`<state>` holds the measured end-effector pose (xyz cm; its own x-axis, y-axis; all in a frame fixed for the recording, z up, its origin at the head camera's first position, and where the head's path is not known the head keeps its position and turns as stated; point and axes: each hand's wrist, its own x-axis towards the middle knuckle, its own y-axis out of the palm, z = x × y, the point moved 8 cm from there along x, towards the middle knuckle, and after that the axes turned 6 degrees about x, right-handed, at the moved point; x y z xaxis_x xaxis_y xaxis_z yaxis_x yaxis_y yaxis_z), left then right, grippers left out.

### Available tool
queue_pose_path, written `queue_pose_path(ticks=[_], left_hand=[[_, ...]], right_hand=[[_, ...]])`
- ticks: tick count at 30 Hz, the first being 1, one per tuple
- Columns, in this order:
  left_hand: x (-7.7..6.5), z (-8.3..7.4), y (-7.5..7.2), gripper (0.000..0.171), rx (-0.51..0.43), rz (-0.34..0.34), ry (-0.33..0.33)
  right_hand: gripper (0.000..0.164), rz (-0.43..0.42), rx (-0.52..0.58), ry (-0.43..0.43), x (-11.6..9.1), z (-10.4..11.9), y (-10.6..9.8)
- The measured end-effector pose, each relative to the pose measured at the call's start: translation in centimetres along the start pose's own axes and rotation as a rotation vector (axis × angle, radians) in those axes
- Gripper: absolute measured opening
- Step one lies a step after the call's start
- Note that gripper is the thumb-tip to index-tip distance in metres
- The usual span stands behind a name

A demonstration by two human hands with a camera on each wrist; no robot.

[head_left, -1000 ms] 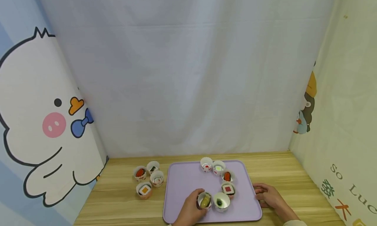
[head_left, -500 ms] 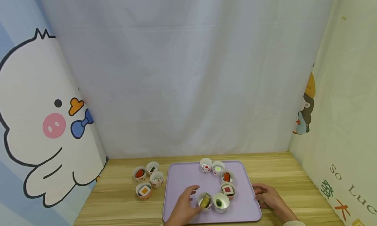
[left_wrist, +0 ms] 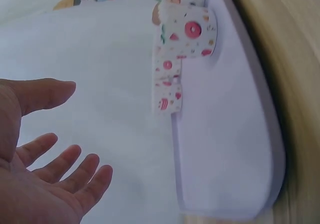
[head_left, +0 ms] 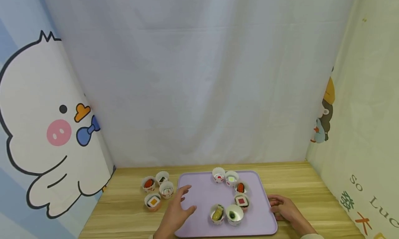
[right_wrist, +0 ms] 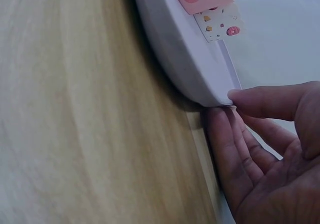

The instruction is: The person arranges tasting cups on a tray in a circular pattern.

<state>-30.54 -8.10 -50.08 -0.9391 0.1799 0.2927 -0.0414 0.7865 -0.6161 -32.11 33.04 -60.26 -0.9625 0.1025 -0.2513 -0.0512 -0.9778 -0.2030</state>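
Note:
My left hand (head_left: 174, 213) hovers at the left edge of the lavender tray (head_left: 196, 183), fingers spread and holding nothing. In the left wrist view that hand (left_wrist: 55, 159) has its thumb well apart from the fingers. At the tray's right rim my right hand (head_left: 285, 209) pinches the edge, thumb above and fingers beneath, as the right wrist view shows. A paper cup with a yellow-topped sushi piece (head_left: 217, 214) stands on the tray, touching or close to a cup with a green-centred piece (head_left: 234, 214). Several more cups curve up the tray's right side, among them one with a red-centred square roll (head_left: 241, 201).
Left of the tray, several paper cups with sushi pieces stand on the wooden table (head_left: 124, 214), including one with an orange-centred square roll (head_left: 153, 201). A pale curtain (head_left: 199, 93) hangs behind the table, with printed cloths at both sides.
My left hand has let go of the cup with the yellow-topped sushi piece and moved left, its fingers spreading. That cup stays on the tray. The right hand has kept its place.

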Motion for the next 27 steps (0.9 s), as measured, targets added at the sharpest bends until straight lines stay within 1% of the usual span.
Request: queue_pose_path(ticks=[5,7,9,12,19,23,27], left_hand=[[-0.1,1.1,-3.0,0.063,0.045,-0.099,-0.021],[-0.1,1.7,-4.2,0.064,0.058,-0.145,-0.027],[-0.1,2.4,-5.2,0.065,0.057,-0.172,-0.049],[-0.3,3.6,-6.6,0.065,0.029,-0.203,-0.084],[-0.3,6.2,-9.1,0.062,0.049,-0.231,-0.093],[-0.4,7.5,-9.9,0.064,0.038,-0.236,-0.116],[-0.4,8.5,-10.2,0.067,0.026,-0.219,-0.136]], right_hand=[[0.059,0.026,0.006,-0.007,-0.1,0.2,0.3],[0.059,0.016,0.009,-0.002,-0.2,0.3,0.3],[0.058,0.004,0.008,0.003,-0.3,0.4,0.2],[0.058,-0.010,0.002,0.010,-0.4,0.4,0.2],[0.057,-0.021,-0.018,0.011,-0.4,0.3,0.1],[0.056,-0.023,-0.025,0.015,-0.5,0.3,0.1],[0.057,-0.013,-0.006,0.009,-0.5,0.5,0.2]])
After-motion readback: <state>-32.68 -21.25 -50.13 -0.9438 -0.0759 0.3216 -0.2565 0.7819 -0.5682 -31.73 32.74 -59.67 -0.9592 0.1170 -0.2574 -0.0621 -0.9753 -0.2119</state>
